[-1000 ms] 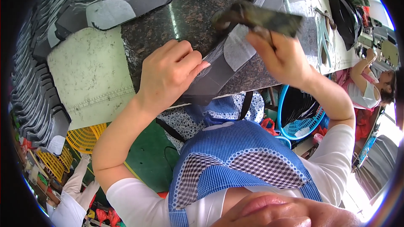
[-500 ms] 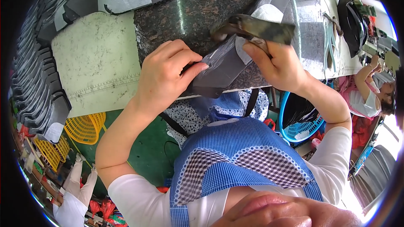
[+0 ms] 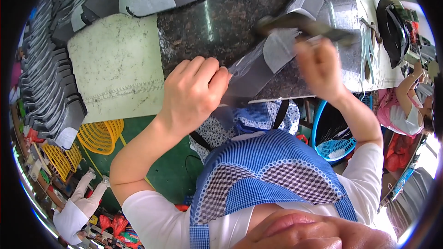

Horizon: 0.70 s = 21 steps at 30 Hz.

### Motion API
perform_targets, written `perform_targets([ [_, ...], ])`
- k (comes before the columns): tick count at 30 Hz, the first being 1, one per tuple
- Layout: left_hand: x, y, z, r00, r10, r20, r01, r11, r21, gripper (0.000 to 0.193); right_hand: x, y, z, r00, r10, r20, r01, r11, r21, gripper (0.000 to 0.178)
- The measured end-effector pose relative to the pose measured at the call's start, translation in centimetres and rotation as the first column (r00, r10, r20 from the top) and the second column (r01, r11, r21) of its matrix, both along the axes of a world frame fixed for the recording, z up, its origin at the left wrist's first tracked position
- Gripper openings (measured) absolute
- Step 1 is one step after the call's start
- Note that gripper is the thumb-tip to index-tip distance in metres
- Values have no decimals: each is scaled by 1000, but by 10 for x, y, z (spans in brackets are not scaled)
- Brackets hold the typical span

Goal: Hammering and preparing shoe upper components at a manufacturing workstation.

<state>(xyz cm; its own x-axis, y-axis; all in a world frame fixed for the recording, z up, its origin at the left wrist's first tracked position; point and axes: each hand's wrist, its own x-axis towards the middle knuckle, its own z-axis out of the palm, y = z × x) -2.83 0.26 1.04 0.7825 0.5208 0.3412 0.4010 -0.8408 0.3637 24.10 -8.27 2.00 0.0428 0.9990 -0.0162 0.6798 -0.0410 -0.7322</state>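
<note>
Hammer-like tool [image 3: 286,22] shifted rightward, left fingers [image 3: 206,70] at edge of dark strip [image 3: 251,82].

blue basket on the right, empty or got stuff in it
Not empty: black material shows inside the blue basket; how full it is, I cannot tell.

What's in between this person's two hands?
In the head view, a dark grey piece with a pale patch lies between the left hand and the right hand; speckled slab shows beside it.
</note>
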Motion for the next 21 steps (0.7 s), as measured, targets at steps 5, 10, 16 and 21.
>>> perform_targets([
  [5,64,13,19,998,41,49,-42,999,16,60,44,8,-12,617,-417,-667,611,788,72,29],
  [10,122,29,-4,977,-192,92,208,953,-222,63,55,-8,-27,446,-520,-728,705,706,-72,30],
  [16,130,153,146,865,-65,498,-36,981,192,46,50,-13,-27,448,-448,-774,652,756,-60,27],
  [21,160,232,67,868,-455,200,356,850,388,69,49,-3,-31,454,-407,-793,590,804,-76,27],
])
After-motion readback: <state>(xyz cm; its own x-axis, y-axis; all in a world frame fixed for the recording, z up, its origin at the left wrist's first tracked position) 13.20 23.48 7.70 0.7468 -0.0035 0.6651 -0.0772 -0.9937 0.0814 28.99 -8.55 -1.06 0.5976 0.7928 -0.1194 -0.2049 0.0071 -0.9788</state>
